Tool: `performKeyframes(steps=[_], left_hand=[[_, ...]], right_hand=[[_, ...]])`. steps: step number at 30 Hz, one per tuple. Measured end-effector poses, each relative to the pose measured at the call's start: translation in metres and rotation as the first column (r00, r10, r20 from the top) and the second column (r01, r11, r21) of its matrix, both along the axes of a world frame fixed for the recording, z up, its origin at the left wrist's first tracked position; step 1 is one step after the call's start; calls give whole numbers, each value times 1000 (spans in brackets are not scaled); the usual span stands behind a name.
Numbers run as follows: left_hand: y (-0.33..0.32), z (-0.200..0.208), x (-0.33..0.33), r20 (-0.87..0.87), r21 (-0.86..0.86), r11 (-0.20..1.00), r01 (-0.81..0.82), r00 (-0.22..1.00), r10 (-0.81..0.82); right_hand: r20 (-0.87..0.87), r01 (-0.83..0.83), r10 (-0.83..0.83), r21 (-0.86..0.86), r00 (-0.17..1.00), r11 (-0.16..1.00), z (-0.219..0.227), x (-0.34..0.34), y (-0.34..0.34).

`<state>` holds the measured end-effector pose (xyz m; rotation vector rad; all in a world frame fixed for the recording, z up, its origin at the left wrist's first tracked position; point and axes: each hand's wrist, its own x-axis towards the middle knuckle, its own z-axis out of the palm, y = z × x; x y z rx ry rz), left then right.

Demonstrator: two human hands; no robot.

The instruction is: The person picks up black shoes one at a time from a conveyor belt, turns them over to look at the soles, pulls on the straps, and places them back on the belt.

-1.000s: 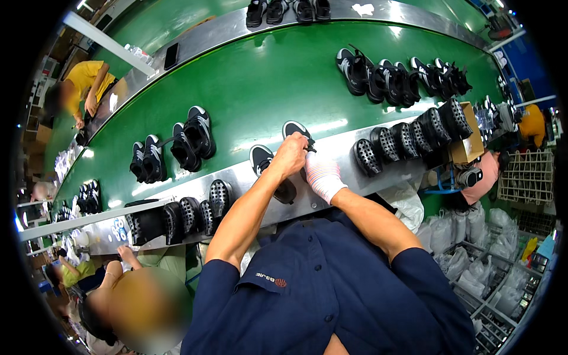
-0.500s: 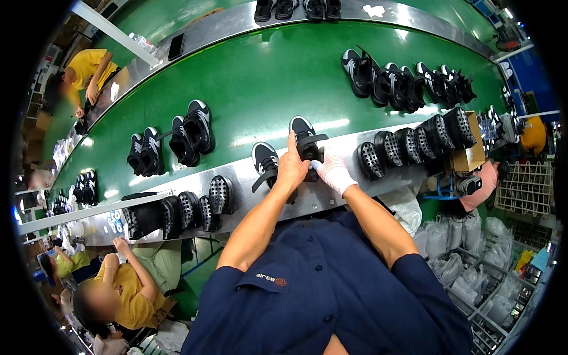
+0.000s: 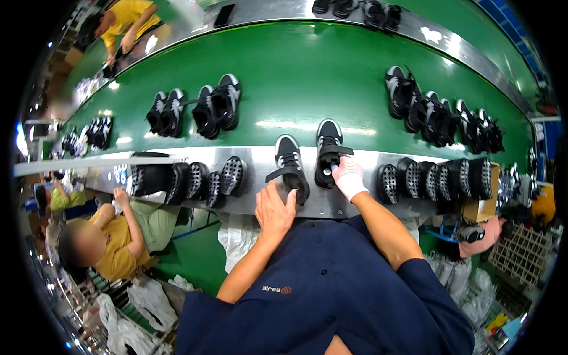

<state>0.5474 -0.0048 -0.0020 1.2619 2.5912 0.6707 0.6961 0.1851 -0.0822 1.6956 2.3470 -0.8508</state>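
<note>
Green belt: the conveyor (image 3: 307, 83) carries pairs of black sneakers; a steel ledge (image 3: 248, 163) runs along its near edge.
Left shoe: a black-and-grey strap sneaker (image 3: 290, 165) lies across the ledge, toe toward the belt.
Right shoe: its mate (image 3: 327, 151) sits just beside it, strap flap loose.
Left hand: bare (image 3: 273, 208), fingers loosely spread, tips touching the left shoe's heel, gripping nothing.
Right hand: white-gloved (image 3: 349, 176), fingers curled against the right shoe's heel and strap; a full grip cannot be told.
Doing it well: probably steady each heel, keep the pair parallel, and clear the soles (image 3: 408, 177) racked alongside.
</note>
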Motion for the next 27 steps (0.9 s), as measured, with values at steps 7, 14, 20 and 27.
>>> performKeyframes(steps=[7, 14, 20, 27], left_hand=[[36, -66, -8, 402, 74, 997, 27, 914, -55], [-59, -13, -53, 60, 256, 964, -70, 997, 57], [-151, -53, -142, -344, 25, 916, -401, 857, 384], [-144, 34, -133, -308, 197, 921, -337, 870, 384]], right_hand=[[-99, -155, 151, -36, 984, 987, 9, 21, -26], [150, -210, 212, -32, 966, 977, 93, 64, -34], [-230, -248, 223, -84, 947, 965, 127, -6, -70], [-358, -221, 135, -213, 924, 952, 134, -54, -100]])
